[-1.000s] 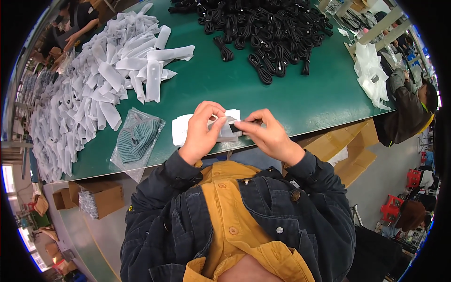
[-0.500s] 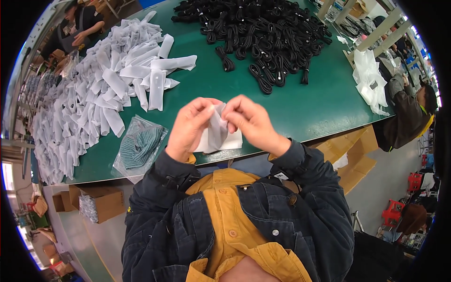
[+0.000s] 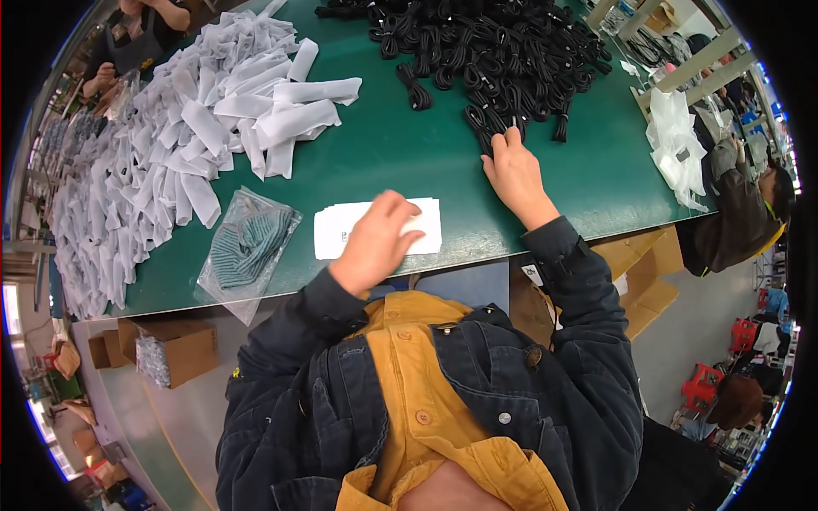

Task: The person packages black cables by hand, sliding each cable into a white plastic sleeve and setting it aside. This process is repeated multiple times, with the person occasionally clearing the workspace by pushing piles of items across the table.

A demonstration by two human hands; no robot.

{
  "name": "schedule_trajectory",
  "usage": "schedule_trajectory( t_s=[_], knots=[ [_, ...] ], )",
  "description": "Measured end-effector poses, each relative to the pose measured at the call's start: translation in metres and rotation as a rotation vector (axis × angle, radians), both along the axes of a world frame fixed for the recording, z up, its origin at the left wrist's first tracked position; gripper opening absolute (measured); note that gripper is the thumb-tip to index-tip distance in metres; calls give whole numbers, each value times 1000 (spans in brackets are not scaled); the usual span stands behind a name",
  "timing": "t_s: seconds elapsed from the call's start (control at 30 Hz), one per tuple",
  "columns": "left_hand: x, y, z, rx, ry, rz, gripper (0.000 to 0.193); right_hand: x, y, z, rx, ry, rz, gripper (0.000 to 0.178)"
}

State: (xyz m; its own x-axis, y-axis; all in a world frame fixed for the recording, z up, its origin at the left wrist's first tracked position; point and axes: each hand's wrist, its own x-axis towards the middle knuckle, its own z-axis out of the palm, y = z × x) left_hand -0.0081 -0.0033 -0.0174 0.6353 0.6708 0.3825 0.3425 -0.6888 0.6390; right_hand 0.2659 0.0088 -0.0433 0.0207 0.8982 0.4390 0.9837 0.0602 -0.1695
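Resting on white bags (image 3: 341, 228), left hand (image 3: 375, 243) (right hand (image 3: 514, 173) touches cables (image 3: 486, 128)).

A: Logging the change. The two hands are no longer meeting in front of the chest. The left hand (image 3: 377, 243) is now lying on the flat white packet (image 3: 377, 227) near the table's front edge, fingers bent over it.

B: And the packet?

A: It is lying flat on the green table (image 3: 409, 162) again, no longer lifted between both hands as it was half a second ago.

B: The right hand?

A: The right hand (image 3: 514, 175) is reaching out, fingertips touching the near edge of the black cable bundles (image 3: 494, 60).
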Motion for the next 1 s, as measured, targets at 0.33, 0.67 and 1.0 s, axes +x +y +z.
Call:
schedule_trajectory(
  t_s=[0.33, 0.67, 1.0],
  knots=[
    [12, -4, -29, -64, 106, 59, 17, -12, -76, 3, -409, 1026, 96, 10],
    [19, -9, -24, 61, 52, 55, 10, -26, -121, -4, -171, 1101, 232, 9],
    [9, -7, -24, -464, -97, 147, 6, -27, -133, 18, -294, 937, 283, 7]
  ],
)
